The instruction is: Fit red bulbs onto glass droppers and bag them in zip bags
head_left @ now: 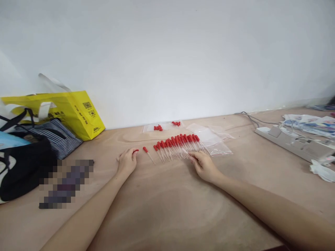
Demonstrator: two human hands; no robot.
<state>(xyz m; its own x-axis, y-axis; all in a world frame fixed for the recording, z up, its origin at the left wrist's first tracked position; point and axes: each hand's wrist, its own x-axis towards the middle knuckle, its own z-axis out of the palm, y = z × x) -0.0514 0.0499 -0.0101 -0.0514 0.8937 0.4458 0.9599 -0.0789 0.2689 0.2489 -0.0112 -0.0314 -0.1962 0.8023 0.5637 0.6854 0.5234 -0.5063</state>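
Fingers (193, 156) of your right hand (204, 166) pinch a thin clear tube (185, 152), its free end pointing up and left over the right half of a row of red-topped tubes (172, 140). Your left hand (127, 162) has its fingertips closed on a small red cap (135, 150), near the left end of that row. Between your left hand and the row lies a single red-topped tube (145, 150), red end toward the back edge of the table (157, 205). The row itself slants slightly, its right end closer to that back edge, the thin tips pointing toward you.

Behind the row, by the back edge, a flat clear bag (167, 127) carries two clusters of loose red caps (157, 128). More clear bags (221, 148) lie just beside the row's right end. Toward the table's right side you have a white power strip (277, 141), with printed packets (311, 122) beyond it. Near the back left corner stands a yellow bag (94, 120), with a striped bag (61, 137) and a black bag (31, 170) in front.
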